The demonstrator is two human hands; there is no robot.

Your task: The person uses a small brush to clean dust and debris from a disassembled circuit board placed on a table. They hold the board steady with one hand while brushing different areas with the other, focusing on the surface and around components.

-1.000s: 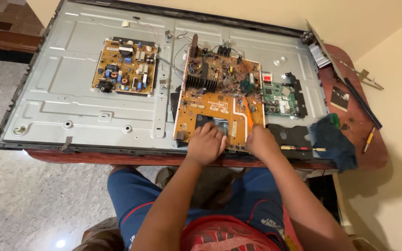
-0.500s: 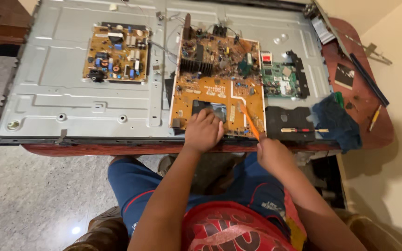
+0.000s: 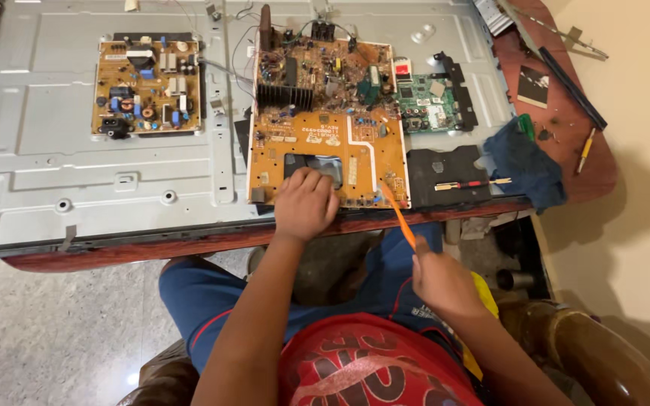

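A large orange-brown circuit board [image 3: 325, 124] lies on the grey metal back panel [image 3: 47, 162] of a flat screen set. My left hand [image 3: 306, 203] rests palm down on the board's near edge, over a dark rectangular cut-out. My right hand [image 3: 441, 280] is below the table edge, near my lap, and grips a thin orange tool [image 3: 399, 216] whose tip points up at the board's near right corner.
A smaller tan power board [image 3: 148, 86] sits at the panel's left. A green board [image 3: 423, 101] and black bracket lie right of the big board. A blue cloth [image 3: 524, 165], a red-handled tool [image 3: 468, 184] and a yellow screwdriver [image 3: 585, 149] are at the right, on the red-brown table.
My right hand has pulled back from the board's near right corner toward my lap, still holding the orange tool. My left hand has stayed on the board. The view has tilted down.
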